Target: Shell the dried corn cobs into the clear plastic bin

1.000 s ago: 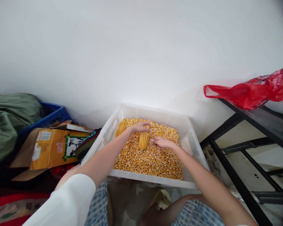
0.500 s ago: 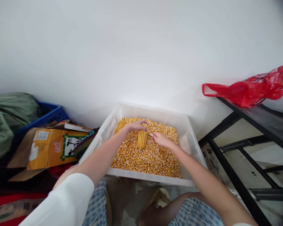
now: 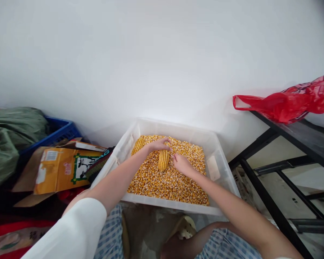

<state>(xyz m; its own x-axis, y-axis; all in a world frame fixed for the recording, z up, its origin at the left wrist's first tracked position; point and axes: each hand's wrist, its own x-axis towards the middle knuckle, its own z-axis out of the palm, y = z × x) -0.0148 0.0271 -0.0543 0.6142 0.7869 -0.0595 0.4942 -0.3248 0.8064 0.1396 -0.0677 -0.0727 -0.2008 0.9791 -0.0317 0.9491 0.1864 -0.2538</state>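
A yellow ear of corn (image 3: 163, 161) lies on loose corn kernels (image 3: 162, 187) in a whitish plastic bin (image 3: 183, 205). My left hand (image 3: 160, 144) reaches over the ear's far end, its fingers curled and closed about that end. My right hand (image 3: 179, 163) is closed in a pinch at the ear's right side. What its fingertips hold is too small to make out. Another ear of corn (image 3: 138, 144) rests by the bin's left wall, partly behind my left forearm.
An orange cardboard box (image 3: 62, 169) and a blue crate (image 3: 61, 133) with a green sack (image 3: 13, 133) are on the left. To the right stands a black metal frame (image 3: 261, 187) bearing a red plastic bag (image 3: 283, 104). A white wall (image 3: 162, 64) rises behind the bin.
My right hand has turned and shifted slightly down beside the ear; the thin brownish thing earlier at its fingertips no longer shows clearly. My left hand stays at the ear's far end.
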